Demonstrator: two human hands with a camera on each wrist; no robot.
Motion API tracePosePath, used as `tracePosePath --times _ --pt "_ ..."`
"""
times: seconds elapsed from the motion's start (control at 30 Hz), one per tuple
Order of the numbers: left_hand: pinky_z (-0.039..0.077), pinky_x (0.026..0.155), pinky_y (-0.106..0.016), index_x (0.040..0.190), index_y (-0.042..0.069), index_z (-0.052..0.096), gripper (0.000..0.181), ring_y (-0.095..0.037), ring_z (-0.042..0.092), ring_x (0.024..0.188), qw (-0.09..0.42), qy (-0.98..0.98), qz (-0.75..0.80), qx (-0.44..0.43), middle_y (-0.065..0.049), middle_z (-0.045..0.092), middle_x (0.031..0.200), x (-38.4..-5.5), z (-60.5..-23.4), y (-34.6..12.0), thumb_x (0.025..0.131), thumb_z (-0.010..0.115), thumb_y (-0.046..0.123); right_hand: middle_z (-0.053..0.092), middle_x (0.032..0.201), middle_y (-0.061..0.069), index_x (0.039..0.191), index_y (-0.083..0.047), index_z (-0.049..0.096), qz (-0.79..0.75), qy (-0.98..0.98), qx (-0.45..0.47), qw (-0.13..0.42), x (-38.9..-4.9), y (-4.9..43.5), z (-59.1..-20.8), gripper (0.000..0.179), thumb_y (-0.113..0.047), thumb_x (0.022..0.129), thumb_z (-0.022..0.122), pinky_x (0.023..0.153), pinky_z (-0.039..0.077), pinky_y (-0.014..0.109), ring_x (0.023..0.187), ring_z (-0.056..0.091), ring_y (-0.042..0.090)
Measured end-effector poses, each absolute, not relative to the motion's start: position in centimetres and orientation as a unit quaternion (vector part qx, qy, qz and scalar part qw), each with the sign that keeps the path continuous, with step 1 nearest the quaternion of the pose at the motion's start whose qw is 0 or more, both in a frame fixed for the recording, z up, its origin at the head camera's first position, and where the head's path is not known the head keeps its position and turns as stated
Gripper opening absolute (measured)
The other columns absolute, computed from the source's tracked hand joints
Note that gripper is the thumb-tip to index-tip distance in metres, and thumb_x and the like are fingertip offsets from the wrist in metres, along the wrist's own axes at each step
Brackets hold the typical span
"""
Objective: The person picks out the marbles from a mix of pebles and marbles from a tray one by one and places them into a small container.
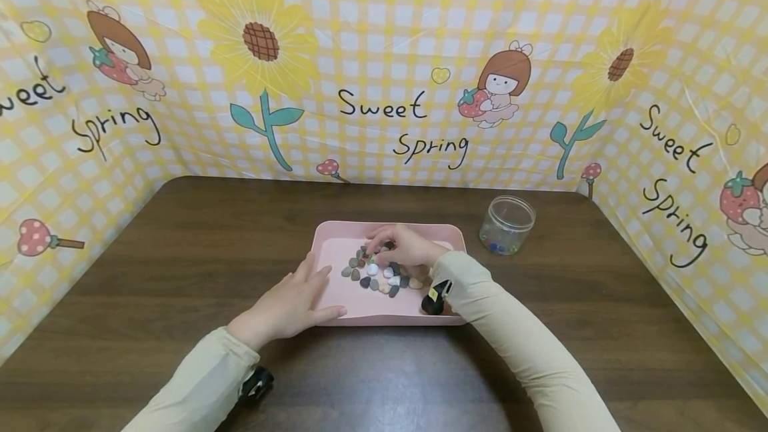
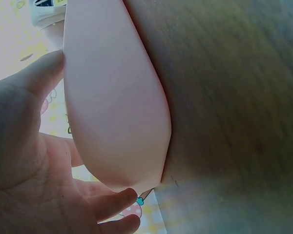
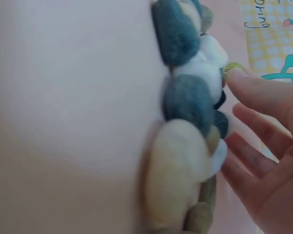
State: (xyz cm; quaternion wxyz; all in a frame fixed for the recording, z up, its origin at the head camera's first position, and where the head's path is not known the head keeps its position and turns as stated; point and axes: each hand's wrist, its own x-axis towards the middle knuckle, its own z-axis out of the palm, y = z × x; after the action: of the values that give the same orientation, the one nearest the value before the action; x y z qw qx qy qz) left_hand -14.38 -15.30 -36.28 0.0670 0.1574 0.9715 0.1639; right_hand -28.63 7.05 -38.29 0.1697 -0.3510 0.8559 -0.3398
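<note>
A pink tray (image 1: 372, 309) holds a loose heap of grey, white and tan pebbles (image 1: 373, 284). My left hand (image 1: 285, 305) rests on the tray's left side, fingers spread along its rim and thumb at the front corner. In the left wrist view, fingertips touch the outside of the tray wall (image 2: 115, 97). Over the back of the heap, my right hand (image 1: 405, 247) reaches down with bent fingers. Its thumb and a mostly hidden finger pinch a small yellow-green glass marble (image 3: 233, 67). Large pale and dark pebbles (image 3: 178, 161) fill the nearer part of the right wrist view.
A clear, lidless jar (image 1: 507, 225) stands behind and right of the tray, with some blue and green marbles (image 1: 497, 247) at its bottom. The brown wooden table (image 1: 384, 379) is bordered by a yellow checked cloth (image 1: 372, 39) at the back and sides.
</note>
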Motion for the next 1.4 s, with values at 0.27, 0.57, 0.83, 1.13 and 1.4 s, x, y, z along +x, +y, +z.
tracePosePath --times 0.27,0.57,0.83,1.13,1.4 --pt "0.036 0.101 -0.060 0.140 0.000 0.039 0.080 -0.053 0.039 0.126 0.071 0.972 0.165 0.153 -0.035 0.017 0.149 -14.4 -36.2 -15.2 0.085 0.057 0.055 0.054 0.136 0.008 0.102 -0.008 0.071 -0.339 0.862 -0.348 0.145 -28.6 7.4 -37.3 0.016 -0.008 0.086 0.065 0.107 0.039 0.040 0.124 0.052 0.024" --pt "0.036 0.101 -0.060 0.140 0.000 0.038 0.080 -0.053 0.038 0.127 0.076 0.972 0.166 0.151 -0.035 0.016 0.150 -14.4 -36.2 -15.2 0.085 0.057 0.055 0.057 0.133 0.008 0.099 -0.010 0.071 -0.347 0.859 -0.358 0.116 -28.4 7.9 -36.2 0.014 -0.011 0.086 0.066 0.108 0.038 0.042 0.128 0.049 0.026" --pt "0.034 0.103 -0.060 0.140 0.000 0.038 0.081 -0.052 0.036 0.129 0.075 0.971 0.167 0.151 -0.035 0.015 0.150 -14.5 -36.3 -15.2 0.085 0.057 0.055 0.055 0.134 0.014 0.101 -0.008 0.070 -0.371 0.843 -0.374 0.102 -28.5 8.5 -35.4 0.016 -0.013 0.086 0.066 0.103 0.043 0.040 0.129 0.048 0.026" --pt "0.032 0.104 -0.060 0.140 -0.001 0.039 0.081 -0.049 0.034 0.131 0.070 0.971 0.171 0.154 -0.035 0.015 0.149 -14.6 -36.4 -15.2 0.084 0.058 0.055 0.052 0.137 0.012 0.104 -0.009 0.070 -0.372 0.846 -0.368 0.099 -28.6 9.4 -34.8 0.019 -0.015 0.087 0.066 0.102 0.043 0.041 0.130 0.046 0.025" --pt "0.033 0.105 -0.059 0.140 -0.001 0.039 0.083 -0.050 0.034 0.131 0.070 0.971 0.167 0.155 -0.035 0.016 0.149 -14.5 -36.4 -15.2 0.084 0.057 0.057 0.053 0.136 0.013 0.104 -0.004 0.069 -0.399 0.835 -0.367 0.090 -28.5 10.3 -34.2 0.019 -0.011 0.087 0.065 0.107 0.039 0.040 0.130 0.046 0.026"
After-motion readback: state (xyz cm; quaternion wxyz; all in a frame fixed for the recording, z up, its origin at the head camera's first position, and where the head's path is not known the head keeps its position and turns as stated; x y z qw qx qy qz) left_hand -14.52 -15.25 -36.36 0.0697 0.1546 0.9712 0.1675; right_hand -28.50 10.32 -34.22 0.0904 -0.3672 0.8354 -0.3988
